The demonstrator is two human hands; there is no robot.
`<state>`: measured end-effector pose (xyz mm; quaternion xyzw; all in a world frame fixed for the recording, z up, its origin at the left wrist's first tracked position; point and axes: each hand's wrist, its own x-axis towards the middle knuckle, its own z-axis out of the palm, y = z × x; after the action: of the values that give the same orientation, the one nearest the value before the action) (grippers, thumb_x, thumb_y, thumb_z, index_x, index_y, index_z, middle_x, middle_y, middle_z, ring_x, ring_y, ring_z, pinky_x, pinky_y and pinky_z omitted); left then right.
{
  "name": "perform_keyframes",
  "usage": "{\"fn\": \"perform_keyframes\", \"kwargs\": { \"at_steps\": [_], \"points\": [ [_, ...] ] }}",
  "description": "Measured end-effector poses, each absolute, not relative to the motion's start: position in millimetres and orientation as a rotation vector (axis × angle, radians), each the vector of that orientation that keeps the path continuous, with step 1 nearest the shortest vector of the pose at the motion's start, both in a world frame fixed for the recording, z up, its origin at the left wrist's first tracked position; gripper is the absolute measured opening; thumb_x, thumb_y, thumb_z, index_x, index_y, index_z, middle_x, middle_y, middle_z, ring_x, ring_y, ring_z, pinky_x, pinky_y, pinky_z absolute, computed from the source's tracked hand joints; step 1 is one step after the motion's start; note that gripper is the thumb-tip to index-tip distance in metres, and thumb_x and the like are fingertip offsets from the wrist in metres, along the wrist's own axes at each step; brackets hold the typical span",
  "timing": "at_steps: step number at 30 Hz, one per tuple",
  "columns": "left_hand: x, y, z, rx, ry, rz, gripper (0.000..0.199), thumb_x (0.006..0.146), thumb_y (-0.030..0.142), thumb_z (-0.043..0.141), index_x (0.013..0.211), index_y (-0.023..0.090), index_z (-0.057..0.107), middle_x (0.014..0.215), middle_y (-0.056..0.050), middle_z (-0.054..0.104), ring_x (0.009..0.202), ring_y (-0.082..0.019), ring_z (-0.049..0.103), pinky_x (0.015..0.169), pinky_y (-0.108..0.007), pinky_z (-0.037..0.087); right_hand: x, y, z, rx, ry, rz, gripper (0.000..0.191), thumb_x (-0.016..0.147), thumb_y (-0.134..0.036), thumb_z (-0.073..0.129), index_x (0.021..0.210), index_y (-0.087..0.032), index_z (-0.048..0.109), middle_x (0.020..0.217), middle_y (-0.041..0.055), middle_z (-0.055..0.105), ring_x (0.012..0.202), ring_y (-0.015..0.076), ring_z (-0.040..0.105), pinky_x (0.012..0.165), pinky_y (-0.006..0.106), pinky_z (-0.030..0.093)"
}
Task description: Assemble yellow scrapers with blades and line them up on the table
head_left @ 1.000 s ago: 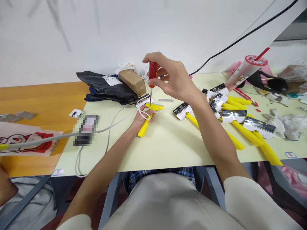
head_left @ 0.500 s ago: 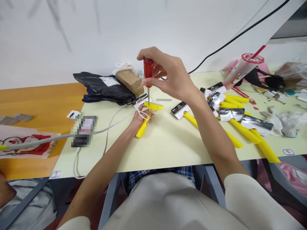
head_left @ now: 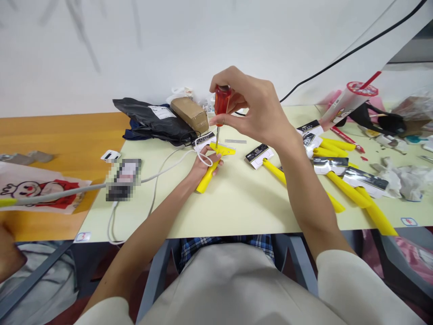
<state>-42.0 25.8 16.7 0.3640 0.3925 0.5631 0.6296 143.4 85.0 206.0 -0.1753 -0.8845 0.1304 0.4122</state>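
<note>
My right hand (head_left: 260, 110) is shut on a red-handled screwdriver (head_left: 222, 100), held upright by its handle. Its thin steel shaft comes down onto the head of a yellow plastic scraper (head_left: 207, 177). My left hand (head_left: 204, 168) grips that scraper's handle, and a loop of white cable (head_left: 203, 159) lies across the fingers. A flat metal strip (head_left: 235, 141) lies on the table just beyond the scraper head.
Several carded yellow scrapers (head_left: 348, 189) lie at right, near a plastic cup with a straw (head_left: 348, 100) and crumpled white paper (head_left: 402, 183). A black parcel (head_left: 152, 122) and cardboard box (head_left: 190, 114) sit behind. Another person's hand (head_left: 8, 255) shows at lower left.
Both hands, the screwdriver and the scraper sit slightly further right in the view, and the whole scene has shifted with my head. The screwdriver's tip remains at the scraper head.
</note>
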Motion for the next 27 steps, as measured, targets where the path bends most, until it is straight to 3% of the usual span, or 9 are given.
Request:
{"fn": "perform_keyframes", "kwargs": {
  "at_steps": [8, 15, 22, 27],
  "points": [
    [-41.6, 25.7, 14.4, 0.829, 0.889, 1.302, 0.061, 0.074, 0.036, 0.099, 0.107, 0.025, 0.050, 0.103, 0.000, 0.072, 0.071, -0.011, 0.071, 0.040, -0.016, 0.039, 150.1, 81.1, 209.2, -0.500, -2.179, 0.307, 0.032, 0.095, -0.035, 0.085, 0.117, -0.034, 0.062, 0.111, -0.0003, 0.073, 0.083, 0.0178, 0.071, 0.078, 0.031, 0.068],
    [-42.8, 23.7, 21.9, 0.719, 0.802, 1.378, 0.061, 0.074, 0.032, 0.101, 0.110, 0.027, 0.052, 0.111, 0.003, 0.068, 0.072, -0.008, 0.069, 0.043, -0.016, 0.042, 177.9, 53.9, 238.7, -0.510, -2.039, 0.348, 0.031, 0.096, -0.019, 0.082, 0.120, -0.029, 0.066, 0.125, 0.0009, 0.065, 0.097, 0.0182, 0.071, 0.090, 0.040, 0.072],
    [-43.5, 20.1, 28.4, 0.677, 0.723, 1.372, 0.056, 0.075, 0.026, 0.101, 0.114, 0.027, 0.059, 0.107, 0.002, 0.068, 0.071, -0.008, 0.067, 0.045, -0.016, 0.043, 185.6, 72.6, 233.8, -0.522, -2.129, 0.294, 0.040, 0.098, -0.019, 0.082, 0.130, -0.035, 0.066, 0.121, 0.0013, 0.068, 0.094, 0.0188, 0.070, 0.088, 0.042, 0.071],
    [-44.3, 21.0, 27.9, 0.665, 0.705, 1.380, 0.054, 0.075, 0.025, 0.100, 0.112, 0.027, 0.061, 0.108, 0.002, 0.069, 0.071, -0.008, 0.067, 0.044, -0.016, 0.042, 182.8, 74.5, 232.1, -0.554, -2.072, 0.359, 0.042, 0.092, -0.025, 0.091, 0.125, -0.038, 0.068, 0.124, -0.0032, 0.068, 0.094, 0.0173, 0.068, 0.088, 0.038, 0.070]
  ]
}}
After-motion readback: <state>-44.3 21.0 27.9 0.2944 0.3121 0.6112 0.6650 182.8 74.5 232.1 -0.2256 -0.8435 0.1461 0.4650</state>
